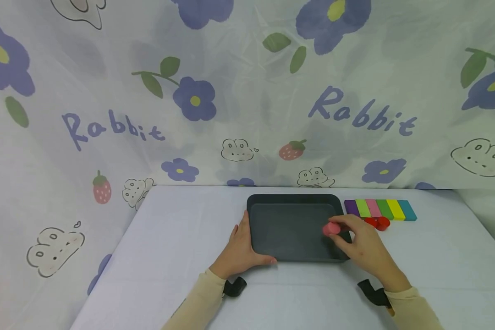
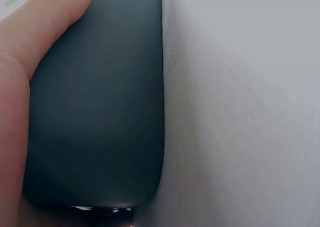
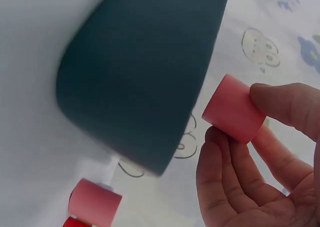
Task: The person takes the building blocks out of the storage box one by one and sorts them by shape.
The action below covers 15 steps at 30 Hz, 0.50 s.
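A dark grey rectangular tray (image 1: pixel 290 229) lies on the white table. My left hand (image 1: pixel 244 251) rests against its near left corner, fingers along the left side and thumb along the front edge. In the left wrist view the thumb (image 2: pixel 55 17) touches the tray's outer wall (image 2: pixel 100 112). Above the tray's right part, my right hand (image 1: pixel 365 247) pinches a short pink cylinder (image 1: pixel 332 228) between thumb and fingertips. The right wrist view shows this pink cylinder (image 3: pixel 235 108) tilted and apart from the tray (image 3: pixel 135 72).
Right of the tray, several coloured rectangular blocks (image 1: pixel 380 210) lie side by side in a row. In front of them are a red cylinder (image 1: pixel 382 223) and another red piece (image 1: pixel 370 222), partly hidden by my right hand. A patterned cloth (image 1: pixel 247 101) hangs behind the table.
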### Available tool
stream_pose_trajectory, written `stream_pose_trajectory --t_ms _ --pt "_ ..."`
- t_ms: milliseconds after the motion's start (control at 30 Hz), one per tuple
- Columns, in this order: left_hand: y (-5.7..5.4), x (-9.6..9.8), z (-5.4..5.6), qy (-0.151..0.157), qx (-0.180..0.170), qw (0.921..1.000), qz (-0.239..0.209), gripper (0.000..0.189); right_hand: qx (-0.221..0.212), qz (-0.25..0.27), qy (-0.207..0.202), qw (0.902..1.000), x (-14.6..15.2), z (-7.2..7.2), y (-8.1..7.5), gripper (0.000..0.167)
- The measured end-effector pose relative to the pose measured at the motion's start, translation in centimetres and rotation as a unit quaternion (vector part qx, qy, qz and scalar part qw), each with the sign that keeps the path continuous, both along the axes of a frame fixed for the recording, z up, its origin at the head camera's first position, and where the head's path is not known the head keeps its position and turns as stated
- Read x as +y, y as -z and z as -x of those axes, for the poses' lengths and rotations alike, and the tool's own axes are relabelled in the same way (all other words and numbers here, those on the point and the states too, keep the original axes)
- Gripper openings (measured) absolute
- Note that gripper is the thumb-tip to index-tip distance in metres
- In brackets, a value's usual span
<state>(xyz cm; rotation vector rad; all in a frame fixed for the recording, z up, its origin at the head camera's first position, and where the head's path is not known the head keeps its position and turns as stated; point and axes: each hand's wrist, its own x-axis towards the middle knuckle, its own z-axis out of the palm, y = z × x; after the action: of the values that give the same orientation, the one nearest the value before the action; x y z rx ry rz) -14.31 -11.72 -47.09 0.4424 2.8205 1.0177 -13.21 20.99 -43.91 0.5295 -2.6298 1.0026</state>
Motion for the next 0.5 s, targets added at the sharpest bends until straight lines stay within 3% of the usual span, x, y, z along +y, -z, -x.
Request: stream_pose_trajectory --t_ms 333,500 --pt "0.1 0.0 0.0 0.001 0.002 1.0000 -0.004 0.149 0.035 -0.004 0.021 0.9991 1.4 0.1 -0.2 0.039" --pt "0.0 0.0 0.0 0.001 -0.001 1.0000 -0.009 0.149 0.033 -0.013 0.036 0.9987 2.1 0.2 -0.3 0.041"
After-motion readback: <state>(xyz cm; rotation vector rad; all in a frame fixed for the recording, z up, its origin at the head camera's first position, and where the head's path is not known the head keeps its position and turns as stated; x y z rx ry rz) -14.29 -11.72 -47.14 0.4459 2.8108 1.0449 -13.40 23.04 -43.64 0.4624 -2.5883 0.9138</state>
